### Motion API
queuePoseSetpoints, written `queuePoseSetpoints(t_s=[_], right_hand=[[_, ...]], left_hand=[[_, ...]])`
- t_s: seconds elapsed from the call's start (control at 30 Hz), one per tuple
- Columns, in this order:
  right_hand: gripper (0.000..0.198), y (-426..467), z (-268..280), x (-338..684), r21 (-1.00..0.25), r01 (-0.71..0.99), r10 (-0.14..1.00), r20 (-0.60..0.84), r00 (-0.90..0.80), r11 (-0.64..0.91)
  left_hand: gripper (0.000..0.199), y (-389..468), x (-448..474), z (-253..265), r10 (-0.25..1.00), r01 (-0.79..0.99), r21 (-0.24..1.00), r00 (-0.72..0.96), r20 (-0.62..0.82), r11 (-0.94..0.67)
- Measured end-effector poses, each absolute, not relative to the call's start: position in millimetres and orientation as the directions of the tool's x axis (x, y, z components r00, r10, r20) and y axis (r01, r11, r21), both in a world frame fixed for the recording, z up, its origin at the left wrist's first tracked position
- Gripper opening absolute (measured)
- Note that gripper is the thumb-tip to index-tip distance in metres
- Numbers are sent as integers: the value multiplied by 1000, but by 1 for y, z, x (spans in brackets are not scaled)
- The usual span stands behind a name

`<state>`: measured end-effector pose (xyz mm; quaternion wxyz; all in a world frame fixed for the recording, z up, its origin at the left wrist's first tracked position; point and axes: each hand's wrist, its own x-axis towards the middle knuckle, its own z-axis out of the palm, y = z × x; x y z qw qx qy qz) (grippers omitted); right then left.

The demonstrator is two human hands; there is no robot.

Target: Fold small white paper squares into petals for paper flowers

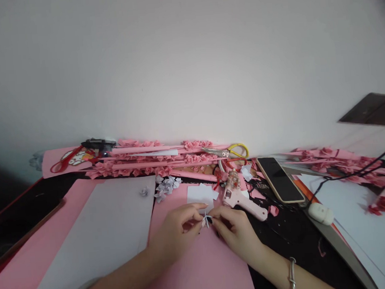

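Note:
A small folded white paper piece is pinched between my two hands, above a pink paper sheet. My left hand grips its left side with thumb and fingers. On its right side, the fingertips of my right hand are closed on it. Just beyond my fingers lies a white paper square. The pink glue gun rests right behind my right hand. A cluster of folded white paper flowers sits behind my left hand, with a single white flower beside it.
Bundles of pink paper flowers lie along the wall, with yellow-handled scissors on top. A phone and a white earbud case are to the right. White paper sheets cover the left side. A dark cable crosses the right.

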<state>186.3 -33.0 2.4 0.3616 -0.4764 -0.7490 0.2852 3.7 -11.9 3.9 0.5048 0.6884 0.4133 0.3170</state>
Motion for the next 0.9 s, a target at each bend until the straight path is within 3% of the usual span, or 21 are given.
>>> queuePoseSetpoints(t_s=[0.2,0.47,0.67,0.9], right_hand=[[19,-34,4,187,-786,498,921,231,-314,367],[19,-35,7,186,-755,521,910,255,-328,399],[21,-35,6,187,-763,490,895,262,-361,421],[22,-34,8,188,-738,500,873,254,-417,453]], left_hand=[[14,-10,3,2,880,281,912,451,150,-300],[18,-12,4,5,902,308,905,403,157,-295],[6,-11,4,3,934,308,940,357,31,-149],[24,-12,3,11,917,297,950,397,-29,-99]])
